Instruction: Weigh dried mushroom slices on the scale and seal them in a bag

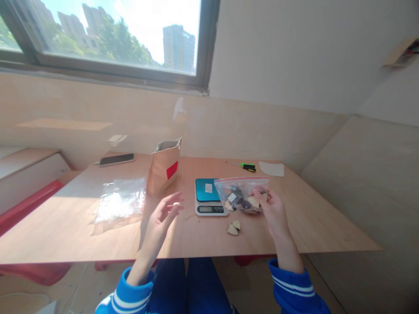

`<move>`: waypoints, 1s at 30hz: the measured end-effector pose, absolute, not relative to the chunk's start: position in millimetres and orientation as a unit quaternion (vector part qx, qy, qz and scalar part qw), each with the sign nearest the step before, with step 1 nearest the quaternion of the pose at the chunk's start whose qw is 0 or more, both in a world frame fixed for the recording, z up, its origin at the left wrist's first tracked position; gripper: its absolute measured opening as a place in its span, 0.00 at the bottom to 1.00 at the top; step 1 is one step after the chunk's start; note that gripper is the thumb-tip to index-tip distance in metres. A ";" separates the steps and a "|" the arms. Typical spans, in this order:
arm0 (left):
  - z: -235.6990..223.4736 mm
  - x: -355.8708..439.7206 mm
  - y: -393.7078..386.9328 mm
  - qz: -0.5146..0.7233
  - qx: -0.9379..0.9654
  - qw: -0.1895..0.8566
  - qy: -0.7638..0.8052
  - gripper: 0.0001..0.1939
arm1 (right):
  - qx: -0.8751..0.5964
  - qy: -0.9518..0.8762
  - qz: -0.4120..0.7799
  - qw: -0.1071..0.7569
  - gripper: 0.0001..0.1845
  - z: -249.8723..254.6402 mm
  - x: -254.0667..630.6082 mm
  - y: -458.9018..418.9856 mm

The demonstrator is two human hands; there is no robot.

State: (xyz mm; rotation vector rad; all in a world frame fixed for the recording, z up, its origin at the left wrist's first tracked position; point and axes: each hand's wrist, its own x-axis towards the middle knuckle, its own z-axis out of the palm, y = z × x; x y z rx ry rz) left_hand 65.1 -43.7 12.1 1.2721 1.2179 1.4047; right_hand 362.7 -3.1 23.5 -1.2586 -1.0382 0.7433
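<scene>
My right hand [272,208] grips the right side of a clear zip bag [241,194] with a red seal line, filled with dark and pale dried pieces. The bag hangs in front of the right part of a kitchen scale [206,196] with a blue top and a small display. My left hand [166,213] is raised over the table left of the scale, fingers apart, holding nothing. Some pale, wedge-shaped pieces [233,228] lie on the table below the bag. Beyond my left hand stands an open brown paper pouch [164,168] with a red label.
Flat clear plastic bags [121,199] lie at the table's left. A phone [117,159] rests near the back left edge. Toward the back right are green-and-black screwdrivers [247,166] and a white sheet of paper [271,168]. A wall and window stand behind the table [314,218].
</scene>
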 end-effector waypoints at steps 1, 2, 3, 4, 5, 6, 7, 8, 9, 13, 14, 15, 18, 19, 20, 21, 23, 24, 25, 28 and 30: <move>12.7 63.4 -44.6 0.565 0.507 0.411 0.504 0.23 | -0.566 -0.446 0.304 0.623 0.28 17.0 378.9 2.3; 13.1 61.8 -45.2 0.571 0.504 0.396 0.513 0.22 | -0.590 -0.446 0.279 0.613 0.29 9.1 394.6 7.4; 13.5 60.2 -45.5 0.579 0.501 0.386 0.514 0.21 | -0.620 -0.450 0.241 0.596 0.30 0.4 408.9 11.9; 14.0 58.8 -45.6 0.588 0.496 0.380 0.514 0.21 | -0.653 -0.449 0.195 0.578 0.31 -8.6 421.2 15.4; 14.7 57.6 -45.4 0.595 0.492 0.376 0.513 0.20 | -0.672 -0.443 0.167 0.569 0.32 -17.2 430.9 17.7; 15.7 56.7 -45.1 0.600 0.488 0.373 0.513 0.20 | -0.688 -0.438 0.141 0.561 0.33 -24.9 437.5 18.6; 16.9 55.9 -44.8 0.603 0.486 0.370 0.514 0.20 | -0.701 -0.433 0.117 0.555 0.34 -31.3 440.8 18.1; 18.3 55.3 -44.5 0.604 0.485 0.367 0.515 0.20 | -0.710 -0.427 0.089 0.553 0.35 -36.3 440.9 16.3; 19.8 54.8 -44.2 0.604 0.486 0.364 0.516 0.20 | -0.719 -0.420 0.055 0.551 0.36 -39.7 437.8 13.2; 23.5 52.2 -42.6 0.601 0.500 0.345 0.519 0.19 | -0.719 -0.420 -0.138 0.536 0.29 -40.9 404.2 -6.3; 23.5 50.9 -41.5 0.600 0.504 0.339 0.521 0.18 | -0.699 -0.452 -0.165 0.529 0.24 -40.0 393.7 -11.7; 23.3 49.2 -39.9 0.600 0.506 0.332 0.522 0.18 | -0.670 -0.505 -0.170 0.518 0.18 -39.5 383.8 -16.6; 22.7 41.8 -30.5 0.612 0.505 0.300 0.530 0.19 | -0.569 -0.681 -0.083 0.454 0.08 -43.9 363.1 -27.4; 22.8 38.6 -25.9 0.617 0.502 0.286 0.535 0.19 | -0.548 -0.713 -0.054 0.435 0.08 -47.2 360.6 -29.3; 23.1 35.1 -20.6 0.621 0.500 0.271 0.540 0.19 | -0.537 -0.728 -0.035 0.425 0.08 -50.8 360.5 -30.4; 23.7 31.3 -14.9 0.623 0.499 0.258 0.545 0.19 | -0.533 -0.731 -0.026 0.424 0.08 -54.2 362.6 -30.8; 24.9 23.6 -3.5 0.622 0.502 0.237 0.553 0.19 | -0.531 -0.728 -0.015 0.434 0.08 -57.8 371.3 -29.8; 25.3 20.0 1.7 0.622 0.504 0.227 0.555 0.20 | -0.527 -0.729 -0.010 0.437 0.09 -57.4 376.6 -29.1; 25.3 16.7 6.4 0.623 0.505 0.215 0.558 0.20 | -0.523 -0.731 -0.006 0.438 0.09 -55.7 381.4 -28.4; 23.8 10.3 18.1 0.618 0.511 0.160 0.576 0.22 | -0.509 -0.742 -0.015 0.437 0.09 -46.2 387.8 -29.5; 22.6 9.2 25.8 0.608 0.514 0.123 0.593 0.26 | -0.506 -0.753 -0.022 0.421 0.09 -41.8 383.6 -33.3</move>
